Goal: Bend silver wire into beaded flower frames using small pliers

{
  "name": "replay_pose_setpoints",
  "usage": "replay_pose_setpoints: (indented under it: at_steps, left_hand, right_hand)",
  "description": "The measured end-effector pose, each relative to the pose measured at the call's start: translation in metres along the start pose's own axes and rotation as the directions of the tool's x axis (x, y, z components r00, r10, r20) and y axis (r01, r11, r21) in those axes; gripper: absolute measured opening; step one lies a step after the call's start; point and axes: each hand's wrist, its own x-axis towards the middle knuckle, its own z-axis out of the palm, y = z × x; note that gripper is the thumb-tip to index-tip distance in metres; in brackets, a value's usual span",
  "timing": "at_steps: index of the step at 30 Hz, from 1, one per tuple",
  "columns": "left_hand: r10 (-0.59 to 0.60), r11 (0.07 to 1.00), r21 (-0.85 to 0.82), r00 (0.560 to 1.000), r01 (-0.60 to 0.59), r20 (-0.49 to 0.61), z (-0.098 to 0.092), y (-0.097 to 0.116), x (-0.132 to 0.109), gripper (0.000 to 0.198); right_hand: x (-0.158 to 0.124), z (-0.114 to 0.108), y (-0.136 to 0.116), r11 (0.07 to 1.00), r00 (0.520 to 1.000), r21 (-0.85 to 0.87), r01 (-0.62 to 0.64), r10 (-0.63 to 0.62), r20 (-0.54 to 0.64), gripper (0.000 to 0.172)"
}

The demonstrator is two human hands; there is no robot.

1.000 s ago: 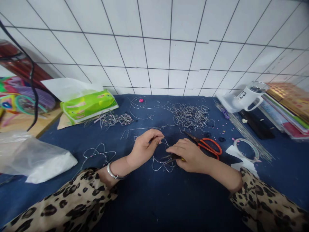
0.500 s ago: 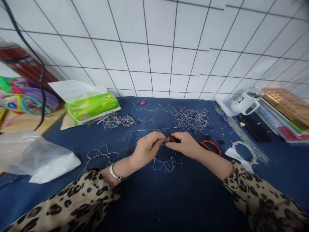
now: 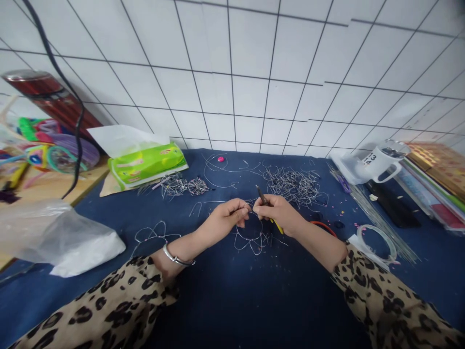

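"How are your hands?"

"My left hand pinches the far edge of the wire flower, fingertips closed. My right hand is curled around the pliers; whether its fingertips touch the wire flower, I can't tell."

"Where's the wire flower?"

"Over the blue cloth, nearer me than the tangled wire."

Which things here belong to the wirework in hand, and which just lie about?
Likely the job: beaded wire ring at the left hand; pliers in the right hand; tangled wires.
Likely just lying about: tissue pack; mug; red cylinder.
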Motion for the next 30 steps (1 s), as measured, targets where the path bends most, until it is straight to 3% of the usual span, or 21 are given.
replay_pose_setpoints:
  at_steps: [9, 17, 23, 30]
  left_hand:
    - [-0.016, 0.999, 0.042, 1.000, 0.017, -0.027, 0.000, 0.005, -0.001, 0.020]
    - [0.002, 0.990, 0.143, 1.000, -0.001, -0.007, 0.004, 0.003, -0.004, 0.025]
    - [-0.064, 0.998, 0.031, 0.998, 0.063, 0.017, 0.009, 0.003, -0.005, 0.023]
    - [-0.075, 0.995, -0.060, 0.997, 0.077, 0.036, 0.012, 0.003, -0.007, 0.021]
  right_hand:
    - [0.004, -0.003, 0.003, 0.996, 0.999, -0.085, 0.041, -0.040, 0.018, 0.009]
    - [0.002, -0.001, 0.007, 0.951, 0.986, -0.266, 0.160, -0.164, 0.008, 0.014]
    - [-0.001, 0.004, 0.014, 0.933, 0.964, -0.298, 0.200, -0.242, -0.112, 0.013]
    - [-0.005, 0.007, 0.016, 0.924, 0.936, -0.288, 0.253, -0.309, -0.168, 0.012]
